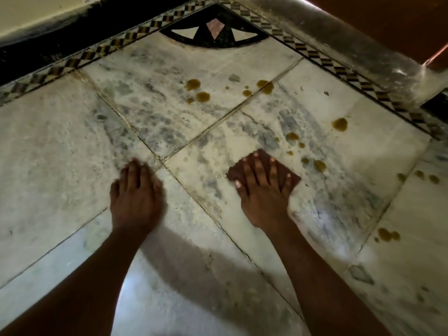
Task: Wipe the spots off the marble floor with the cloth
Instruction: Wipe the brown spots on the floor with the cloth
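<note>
**Wiping barely begun: most spots remain on the marble**

The cloth [289, 174], a dark reddish-brown square, is pressed flat against the marble floor [60, 146] under the right hand [263, 190], whose fingers are spread straight over it rather than curled round it. The left hand [135, 190] is laid flat on the bare marble, well to the left, fingers extended and nothing held; it appears to serve as a brace.

Little of the task can be judged as done. Yellow-brown spots are seen in several groups: a cluster [201, 92] on the far tile near the dark inlaid corner motif [214, 29], a trail [315, 163] just right of the cloth, a larger blot [340, 124] nearer the chequered border [339, 69], and further drops [388, 235] at the right edge. None of these is touched by the cloth. The tile directly around the cloth shows no spots, though whether it has been wiped cannot be told.

No containers are visible, so nothing can be reported of any contents.
</note>
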{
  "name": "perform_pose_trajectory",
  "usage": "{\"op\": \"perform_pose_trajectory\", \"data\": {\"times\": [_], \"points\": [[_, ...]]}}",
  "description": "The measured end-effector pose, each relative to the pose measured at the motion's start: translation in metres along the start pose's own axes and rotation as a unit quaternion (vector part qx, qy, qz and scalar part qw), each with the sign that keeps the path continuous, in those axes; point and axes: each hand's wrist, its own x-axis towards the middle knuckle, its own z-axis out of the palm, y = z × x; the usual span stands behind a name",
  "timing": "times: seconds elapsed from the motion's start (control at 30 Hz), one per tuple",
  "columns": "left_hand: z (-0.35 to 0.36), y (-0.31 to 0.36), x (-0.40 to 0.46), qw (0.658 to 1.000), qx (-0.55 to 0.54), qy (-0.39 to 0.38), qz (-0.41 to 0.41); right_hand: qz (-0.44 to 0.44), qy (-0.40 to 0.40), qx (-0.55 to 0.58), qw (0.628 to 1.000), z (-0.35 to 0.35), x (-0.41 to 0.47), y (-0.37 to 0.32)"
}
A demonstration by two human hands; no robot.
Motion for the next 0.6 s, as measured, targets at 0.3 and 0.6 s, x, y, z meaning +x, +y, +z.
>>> {"op": "perform_pose_trajectory", "data": {"times": [0.3,0.6], "points": [[0.024,0.095,-0.062,0.988,-0.06,0.001,0.146,0.05,0.013,-0.01,0.999,-0.011,-0.027,0.06],[0.021,0.098,-0.067,0.989,-0.065,0.02,0.133,-0.086,0.015,-0.014,0.996,-0.016,-0.111,0.067]]}}
